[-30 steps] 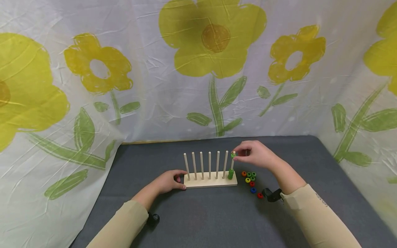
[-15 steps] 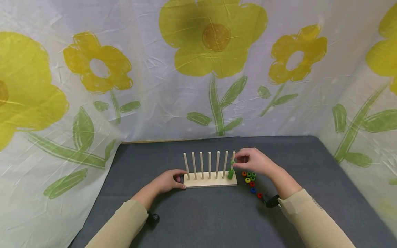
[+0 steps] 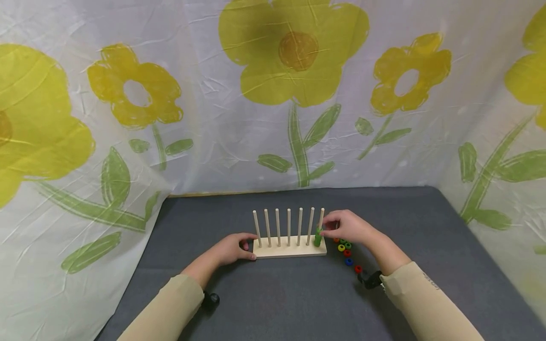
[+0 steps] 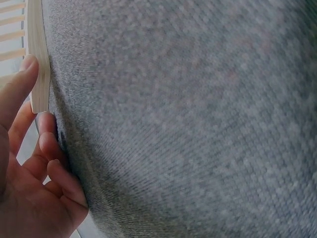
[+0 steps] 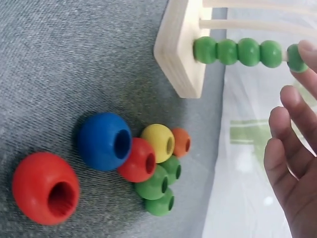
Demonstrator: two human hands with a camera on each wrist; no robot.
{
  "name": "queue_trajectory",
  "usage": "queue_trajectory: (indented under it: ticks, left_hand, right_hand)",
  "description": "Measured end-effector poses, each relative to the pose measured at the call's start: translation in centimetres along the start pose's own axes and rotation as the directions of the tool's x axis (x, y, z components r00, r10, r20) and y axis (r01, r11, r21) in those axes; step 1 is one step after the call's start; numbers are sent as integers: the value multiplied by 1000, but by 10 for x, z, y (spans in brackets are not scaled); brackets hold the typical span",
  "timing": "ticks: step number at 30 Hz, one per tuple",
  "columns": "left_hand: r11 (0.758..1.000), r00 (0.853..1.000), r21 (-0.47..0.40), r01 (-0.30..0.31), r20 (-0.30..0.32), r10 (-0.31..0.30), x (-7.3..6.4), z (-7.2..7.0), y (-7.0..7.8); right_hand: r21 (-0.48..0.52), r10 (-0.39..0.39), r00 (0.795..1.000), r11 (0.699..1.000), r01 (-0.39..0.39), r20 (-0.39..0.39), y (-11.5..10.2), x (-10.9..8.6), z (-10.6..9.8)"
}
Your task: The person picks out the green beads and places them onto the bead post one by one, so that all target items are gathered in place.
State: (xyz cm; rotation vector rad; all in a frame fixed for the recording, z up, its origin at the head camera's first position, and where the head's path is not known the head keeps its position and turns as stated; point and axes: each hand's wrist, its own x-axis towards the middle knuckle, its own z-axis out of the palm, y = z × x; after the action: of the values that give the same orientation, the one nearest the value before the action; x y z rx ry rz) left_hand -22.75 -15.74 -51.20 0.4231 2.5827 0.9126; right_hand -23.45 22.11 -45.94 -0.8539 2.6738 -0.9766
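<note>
A wooden peg rack (image 3: 290, 253) stands on the dark cloth, with several upright pegs in a row. My left hand (image 3: 230, 249) grips its left end; in the left wrist view the thumb lies along the front of the base (image 4: 40, 82) and fingers touch its end. At the rightmost peg (image 3: 322, 215), my right hand (image 3: 350, 227) pinches a green bead (image 5: 295, 58) threaded on it. Just below, several green beads (image 5: 248, 52) are stacked on the same peg, with a small gap under the pinched one. The other pegs carry no beads.
Loose beads lie right of the rack, near my right forearm: a yellow bead (image 5: 158, 143), an orange bead (image 5: 181, 142), a blue bead (image 5: 105, 142), red beads (image 5: 45, 188) and several green beads (image 5: 152, 182). A flower-printed curtain (image 3: 204, 142) hangs behind the table.
My right hand has moved down along the rightmost peg, bringing the pinched green bead from near the tip to just above the stack. The left hand has stayed on the rack's end.
</note>
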Motion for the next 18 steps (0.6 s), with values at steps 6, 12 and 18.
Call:
queue_trajectory:
  ticks: [6,12,18]
  left_hand:
    - [1000,1000,-14,17,-1,-17,0,1,2]
    - [1000,1000,-13,14,4,-14,-1,0,4]
    - [1000,1000,-13,25,5,-25,-2,-1,4]
  right_hand:
    - [6,19,1000,1000,-19,21,0,-1,2]
    - [14,8,999,1000,-8,32,2,-1,2]
    - [44,14,1000,999,-15,26,1,-1,-2]
